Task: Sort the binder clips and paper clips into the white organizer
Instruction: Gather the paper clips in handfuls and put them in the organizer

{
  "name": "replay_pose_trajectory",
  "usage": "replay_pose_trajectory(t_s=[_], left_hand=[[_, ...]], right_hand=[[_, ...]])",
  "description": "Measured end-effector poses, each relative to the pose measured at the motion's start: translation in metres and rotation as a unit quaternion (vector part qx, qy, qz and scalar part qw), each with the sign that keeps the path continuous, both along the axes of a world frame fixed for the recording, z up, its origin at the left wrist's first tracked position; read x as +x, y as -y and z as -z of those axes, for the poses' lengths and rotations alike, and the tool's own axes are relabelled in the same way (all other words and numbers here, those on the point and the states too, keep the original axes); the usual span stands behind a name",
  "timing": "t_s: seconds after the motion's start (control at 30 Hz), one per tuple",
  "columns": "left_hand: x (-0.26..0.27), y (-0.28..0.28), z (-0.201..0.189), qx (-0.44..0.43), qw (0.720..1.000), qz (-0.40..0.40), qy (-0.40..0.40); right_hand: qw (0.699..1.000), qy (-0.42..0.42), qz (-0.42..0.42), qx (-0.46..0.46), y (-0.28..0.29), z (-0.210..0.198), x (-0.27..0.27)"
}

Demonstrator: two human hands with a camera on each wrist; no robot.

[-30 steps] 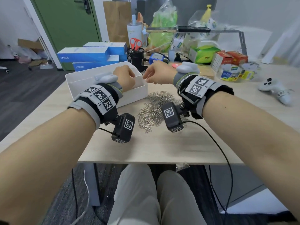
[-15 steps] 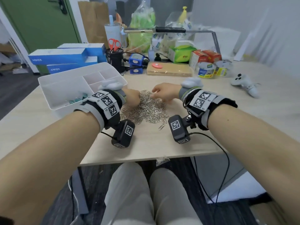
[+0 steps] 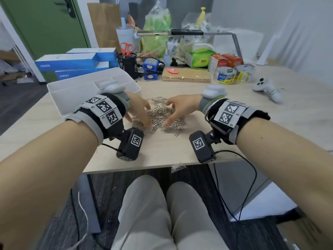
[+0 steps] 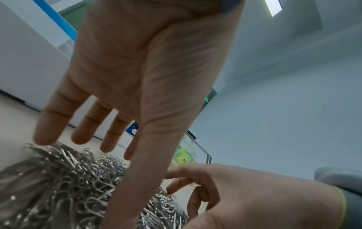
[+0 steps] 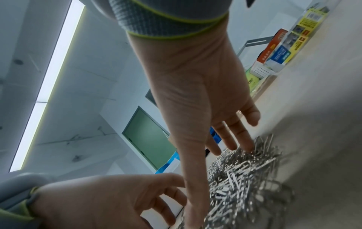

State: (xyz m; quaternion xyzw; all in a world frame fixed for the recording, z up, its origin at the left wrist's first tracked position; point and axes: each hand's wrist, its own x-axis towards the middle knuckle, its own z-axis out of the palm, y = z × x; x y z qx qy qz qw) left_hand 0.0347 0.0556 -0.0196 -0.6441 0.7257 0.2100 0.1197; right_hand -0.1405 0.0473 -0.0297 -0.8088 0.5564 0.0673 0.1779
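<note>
A heap of silver paper clips (image 3: 159, 114) lies on the wooden table (image 3: 162, 150) in front of me. My left hand (image 3: 138, 110) comes down on the heap's left side with fingers spread and nearly straight, thumb tip on the clips (image 4: 58, 186). My right hand (image 3: 175, 110) reaches onto the right side, fingers spread over the clips (image 5: 245, 170) and its thumb touching them. Neither hand holds anything. The white organizer (image 3: 72, 91) stands just left of the heap, behind my left wrist; its contents are hidden.
Blue boxes (image 3: 72, 64), a black pen cup with scissors (image 3: 127, 62), a cork board (image 3: 186, 76), tape rolls (image 3: 232, 73) and a white game controller (image 3: 266, 89) crowd the table's back and right. One stray clip (image 3: 177, 134) lies near the front edge.
Both hands left the organizer's rim, came down to the paper clip heap and spread their fingers over it from either side. The head view tilted down.
</note>
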Motion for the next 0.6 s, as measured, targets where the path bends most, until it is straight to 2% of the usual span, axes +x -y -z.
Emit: replay_pose_trajectory(t_s=[0.13, 0.33, 0.4, 0.6], left_hand=[[-0.001, -0.005, 0.005, -0.004, 1.0, -0.017, 0.008], [-0.01, -0.001, 0.013, -0.031, 0.996, -0.046, -0.071], [-0.014, 0.0, 0.013, -0.038, 0.994, -0.04, -0.089], [-0.02, 0.005, 0.015, -0.099, 0.992, -0.014, -0.081]], right_hand=[[0.998, -0.049, -0.017, -0.031, -0.008, 0.002, 0.01], [0.997, 0.07, 0.013, -0.011, -0.002, 0.01, 0.017], [0.997, 0.078, 0.014, -0.024, 0.001, 0.011, 0.016], [0.993, 0.098, 0.026, -0.055, 0.006, 0.009, 0.015]])
